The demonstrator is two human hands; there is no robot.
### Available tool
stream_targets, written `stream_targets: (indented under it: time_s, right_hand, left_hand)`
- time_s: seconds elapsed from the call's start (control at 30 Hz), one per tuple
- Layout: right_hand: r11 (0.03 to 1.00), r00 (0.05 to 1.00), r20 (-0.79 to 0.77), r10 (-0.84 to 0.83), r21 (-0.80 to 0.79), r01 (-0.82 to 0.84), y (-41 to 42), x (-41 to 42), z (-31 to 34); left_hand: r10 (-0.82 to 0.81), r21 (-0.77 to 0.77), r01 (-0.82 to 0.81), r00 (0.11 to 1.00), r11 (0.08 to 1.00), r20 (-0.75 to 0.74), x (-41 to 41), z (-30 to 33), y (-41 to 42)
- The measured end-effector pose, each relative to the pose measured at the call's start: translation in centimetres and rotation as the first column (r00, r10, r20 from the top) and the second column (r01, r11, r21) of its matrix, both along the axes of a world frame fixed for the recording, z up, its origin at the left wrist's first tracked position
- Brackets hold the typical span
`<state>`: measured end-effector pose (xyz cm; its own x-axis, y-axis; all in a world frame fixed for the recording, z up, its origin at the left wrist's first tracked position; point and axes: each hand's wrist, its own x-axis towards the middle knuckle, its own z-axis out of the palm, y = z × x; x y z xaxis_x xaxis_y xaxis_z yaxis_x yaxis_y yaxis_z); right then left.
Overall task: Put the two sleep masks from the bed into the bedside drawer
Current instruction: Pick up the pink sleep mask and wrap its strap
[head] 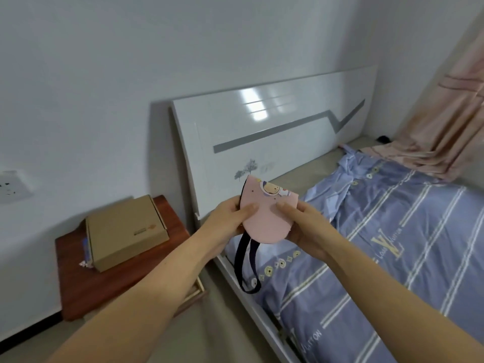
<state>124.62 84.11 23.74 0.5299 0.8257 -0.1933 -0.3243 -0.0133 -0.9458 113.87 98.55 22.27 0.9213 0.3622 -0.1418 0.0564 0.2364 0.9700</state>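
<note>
Sleep mask (262, 216), pink and folded double with a cartoon print at its top, is held in the air over the bed's (392, 231) left edge near the headboard (262, 132), its dark strap (245, 265) dangling; the left hand (230, 218) and right hand (301, 218) both have fingers (248, 208) pinched on it. By my reading the task is about midway at most: the bedside drawer (195, 290) stands slightly open beneath the brown nightstand (78, 258) carrying a cardboard box (125, 229), this mask is not yet inside, and no second mask is visible.

cardboard box (125, 231) on nightstand top (76, 289); pink curtain (445, 127) draped onto bed corner.
</note>
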Motion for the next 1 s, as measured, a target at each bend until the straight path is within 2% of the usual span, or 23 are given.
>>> stream_targets:
  time_s: [0.1, 0.17, 0.33, 0.43, 0.47, 0.5, 0.57, 0.63, 0.7, 0.73, 0.8, 0.83, 0.87, 0.9, 0.93, 0.97, 1.0]
  right_hand:
    - [0.996, 0.996, 0.036, -0.078, 0.035, 0.077, -0.5, 0.1, 0.6]
    - [0.986, 0.987, 0.039, -0.157, 0.065, 0.154, -0.7, 0.5, 1.0]
    - [0.948, 0.951, 0.015, -0.308, 0.088, 0.306, -1.2, 1.4, 1.1]
    - [0.936, 0.939, 0.011, -0.345, 0.075, 0.343, -1.4, 1.4, 0.8]
    - [0.933, 0.934, 0.028, -0.355, 0.066, 0.353, -1.4, 1.4, 0.6]
    - [0.929, 0.928, 0.057, -0.369, 0.053, 0.366, -1.4, 1.5, 0.4]
    - [0.907, 0.9, 0.119, -0.419, 0.02, 0.42, -1.4, 1.5, 0.2]
    - [0.869, 0.859, 0.149, -0.49, -0.001, 0.496, -1.4, 1.6, 0.2]
    - [0.832, 0.818, 0.171, -0.549, 0.014, 0.555, -1.7, 1.5, 0.5]
    - [0.827, 0.807, 0.196, -0.557, 0.04, 0.561, -1.9, 1.4, 0.7]
    - [0.85, 0.802, 0.29, -0.522, 0.097, 0.518, -2.3, 0.5, 1.2]
    - [0.868, 0.8, 0.347, -0.49, 0.109, 0.485, -2.5, -0.1, 1.3]
    - [0.877, 0.79, 0.394, -0.47, 0.104, 0.469, -2.6, -0.6, 1.1]
    - [0.873, 0.777, 0.419, -0.469, 0.086, 0.48, -2.6, -1.0, 0.8]
    - [0.857, 0.772, 0.41, -0.487, 0.05, 0.514, -2.6, -1.3, 0.5]
    - [0.843, 0.792, 0.346, -0.502, -0.007, 0.537, -2.5, -1.4, 0.3]
    - [0.852, 0.841, 0.222, -0.493, -0.074, 0.518, -2.5, -1.5, 0.2]
  left_hand:
    - [-0.179, -0.115, 0.174, 0.983, 0.978, -0.033, -0.3, -0.2, -1.2]
    - [-0.256, -0.135, 0.251, 0.966, 0.959, -0.022, -0.6, -0.4, -2.0]
    - [-0.094, 0.024, 0.096, 0.993, 0.995, -0.074, -1.0, -0.6, -2.7]
    - [0.055, 0.174, -0.045, 0.997, 0.984, -0.05, -1.3, 0.1, -2.6]
    - [0.082, 0.163, -0.078, 0.996, 0.983, -0.021, -1.4, 0.6, -2.6]
    - [0.085, 0.089, -0.086, 0.996, 0.992, 0.017, -1.4, 1.0, -2.7]
    - [0.02, -0.155, -0.004, 0.995, 0.988, 0.102, -1.7, 1.7, -3.2]
    - [-0.079, -0.347, 0.125, 0.987, 0.93, 0.142, -2.1, 1.9, -4.0]
    - [-0.228, -0.409, 0.248, 0.969, 0.878, 0.098, -2.6, 1.0, -5.1]
    - [-0.331, -0.393, 0.309, 0.944, 0.866, 0.015, -2.9, 0.4, -5.6]
    - [-0.432, -0.242, 0.378, 0.871, 0.894, -0.233, -2.8, -0.8, -6.7]
    - [-0.384, -0.053, 0.394, 0.845, 0.918, -0.372, -2.7, -1.0, -7.1]
    - [-0.257, 0.23, 0.4, 0.843, 0.887, -0.474, -2.4, -1.0, -7.3]
    - [-0.073, 0.51, 0.367, 0.859, 0.778, -0.507, -1.9, -1.1, -7.1]
    - [0.109, 0.722, 0.256, 0.902, 0.642, -0.417, -1.5, -1.1, -6.8]
    - [0.223, 0.815, 0.129, 0.927, 0.565, -0.302, -1.5, -1.1, -6.6]
    - [0.256, 0.858, 0.037, 0.947, 0.513, -0.194, -1.7, -1.0, -6.2]
